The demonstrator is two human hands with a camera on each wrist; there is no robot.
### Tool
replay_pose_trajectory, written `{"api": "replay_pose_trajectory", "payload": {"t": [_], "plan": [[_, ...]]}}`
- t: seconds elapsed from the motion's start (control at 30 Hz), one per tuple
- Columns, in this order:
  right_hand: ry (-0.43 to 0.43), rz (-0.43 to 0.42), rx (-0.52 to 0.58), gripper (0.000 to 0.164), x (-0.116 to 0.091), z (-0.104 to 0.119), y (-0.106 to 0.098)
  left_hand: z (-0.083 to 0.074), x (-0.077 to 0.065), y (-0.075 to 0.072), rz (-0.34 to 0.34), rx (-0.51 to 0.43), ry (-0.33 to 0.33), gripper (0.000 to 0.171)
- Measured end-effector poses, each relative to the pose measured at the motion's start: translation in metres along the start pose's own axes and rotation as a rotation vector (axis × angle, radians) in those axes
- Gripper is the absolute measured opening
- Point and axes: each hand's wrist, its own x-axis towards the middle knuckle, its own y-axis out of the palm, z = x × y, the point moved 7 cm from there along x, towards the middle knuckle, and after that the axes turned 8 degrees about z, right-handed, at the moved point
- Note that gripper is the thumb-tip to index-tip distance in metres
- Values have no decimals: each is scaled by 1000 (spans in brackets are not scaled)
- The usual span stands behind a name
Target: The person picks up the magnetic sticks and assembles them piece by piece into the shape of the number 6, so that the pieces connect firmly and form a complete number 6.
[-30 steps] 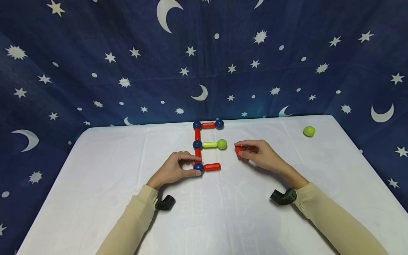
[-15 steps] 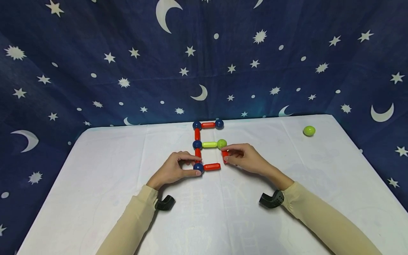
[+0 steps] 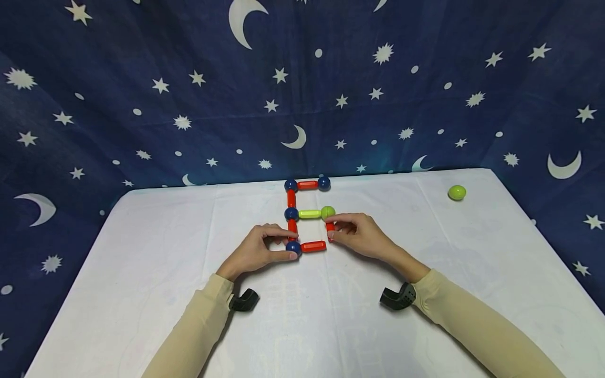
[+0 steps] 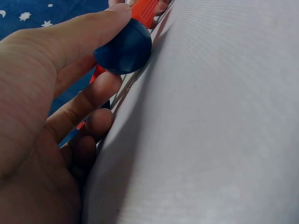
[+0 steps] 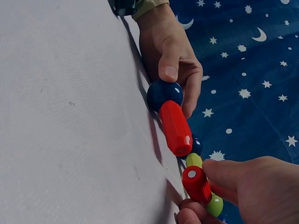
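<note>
My left hand (image 3: 260, 251) pinches the blue ball (image 3: 293, 248) at the near-left corner of a flat figure of rods and balls. In the right wrist view, its thumb lies on that ball. A red rod (image 3: 314, 246) runs right from the ball to a free end. Between the thumb and fingers of my right hand (image 3: 361, 235) is another red rod (image 5: 196, 185), its round pale end facing the camera. The far end of this rod is at the light green ball (image 3: 328, 211), which ends the light green rod (image 3: 309, 214) in the figure's middle.
Two more blue balls (image 3: 291, 185) line the figure's left side, joined by red rods. A top red rod (image 3: 308, 185) leads to a blue ball (image 3: 323, 183). A loose green ball (image 3: 457, 192) lies at the far right. Behind the white table (image 3: 142, 273) hangs a starry blue cloth (image 3: 198, 131).
My right hand has moved left with the red rod, from apart from the figure to the green ball. My left hand has stayed on the blue ball.
</note>
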Motion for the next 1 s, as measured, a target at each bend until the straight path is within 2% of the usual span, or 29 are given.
{"api": "replay_pose_trajectory", "payload": {"t": [0.53, 0.77, 1.0], "plan": [[10, -22, -22, 31, -9, -3, -11, 1, -1, 1, -5, -5, 5, 40], [29, -108, -45, 32, -22, -17, -41, 2, 0, 1, -6, -9, 9, 40], [43, -242, -53, 34, -43, -38, -86, -1, -1, 1, -7, -28, 7, 40]]}}
